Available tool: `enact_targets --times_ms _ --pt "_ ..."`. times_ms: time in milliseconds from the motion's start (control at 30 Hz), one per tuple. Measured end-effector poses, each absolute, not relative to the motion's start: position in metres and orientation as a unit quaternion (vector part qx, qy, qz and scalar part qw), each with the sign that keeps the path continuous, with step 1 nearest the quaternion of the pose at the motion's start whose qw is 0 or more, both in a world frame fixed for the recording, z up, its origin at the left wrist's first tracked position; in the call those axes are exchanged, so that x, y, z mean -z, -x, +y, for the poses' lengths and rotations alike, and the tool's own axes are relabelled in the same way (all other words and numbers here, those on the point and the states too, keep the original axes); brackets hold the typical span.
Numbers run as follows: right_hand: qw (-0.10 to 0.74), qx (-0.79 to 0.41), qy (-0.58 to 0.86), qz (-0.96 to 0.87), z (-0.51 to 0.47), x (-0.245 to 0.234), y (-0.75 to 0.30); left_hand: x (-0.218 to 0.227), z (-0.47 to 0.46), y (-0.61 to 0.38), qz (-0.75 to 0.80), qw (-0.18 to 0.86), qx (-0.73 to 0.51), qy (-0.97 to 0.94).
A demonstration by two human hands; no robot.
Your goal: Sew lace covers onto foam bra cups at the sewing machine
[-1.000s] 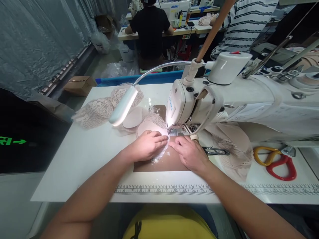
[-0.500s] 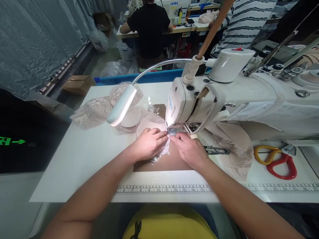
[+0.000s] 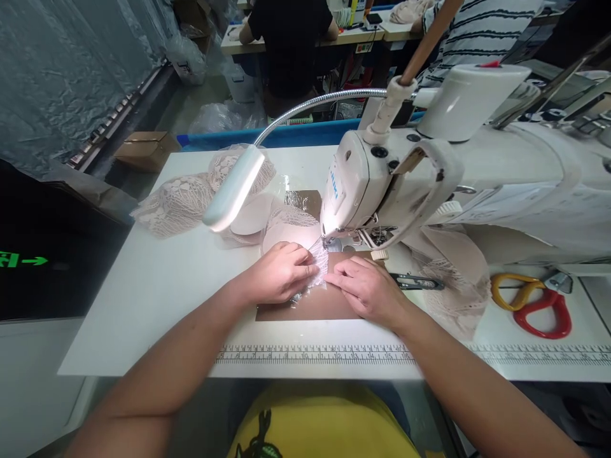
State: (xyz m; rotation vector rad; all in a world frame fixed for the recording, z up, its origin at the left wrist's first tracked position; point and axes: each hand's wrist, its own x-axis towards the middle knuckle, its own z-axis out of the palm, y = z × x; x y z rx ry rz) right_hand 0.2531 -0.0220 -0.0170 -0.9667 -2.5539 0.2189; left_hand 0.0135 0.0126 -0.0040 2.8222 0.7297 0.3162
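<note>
A pale pink lace bra cup [image 3: 289,235] lies under the needle end of the white sewing machine [image 3: 351,184], lit by the lamp. My left hand [image 3: 282,272] is closed, its thumb and fingers pinching the lace edge left of the presser foot. Slightly lower on the right, my right hand [image 3: 365,286] has its fingers drawn together, with the tips at the other side of the same lace strip. Both hands rest over a brown plate [image 3: 305,312] on the table. The presser foot is partly hidden by the machine head.
Finished-looking lace cups [image 3: 179,203] lie at the table's left under a lamp [image 3: 233,191]. Right of my hand are black thread snips [image 3: 417,282], more lace fabric [image 3: 458,286] and red-and-yellow scissors [image 3: 544,312]. A ruler strip [image 3: 310,354] runs along the front. Two people sit beyond.
My hands have come slightly toward me, away from the presser foot, and the lace strip between them shows more. My left fingers have closed tighter. The camera view has tilted and shifted.
</note>
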Motion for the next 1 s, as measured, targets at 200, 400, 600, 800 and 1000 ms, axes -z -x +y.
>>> enact_targets --times_ms 200,400,600,800,1000 --pt "0.197 -0.079 0.331 -0.919 -0.0236 0.0174 -0.2523 0.0027 0.0091 -0.0148 0.240 0.109 -0.104 -0.959" --pt "0.183 -0.082 0.318 -0.926 -0.0258 0.0167 -0.2514 0.0034 0.0092 -0.0158 0.227 0.115 -0.110 -0.961" --pt "0.182 -0.090 0.313 -0.928 -0.0269 0.0143 -0.2509 0.0030 0.0084 -0.0174 0.218 0.099 -0.109 -0.965" --pt "0.172 -0.106 0.314 -0.928 -0.0279 0.0167 -0.2521 0.0037 0.0077 -0.0183 0.212 0.074 -0.101 -0.969" --pt "0.184 -0.130 0.314 -0.922 -0.0284 0.0168 -0.2515 0.0047 0.0068 -0.0192 0.215 0.055 -0.104 -0.969"
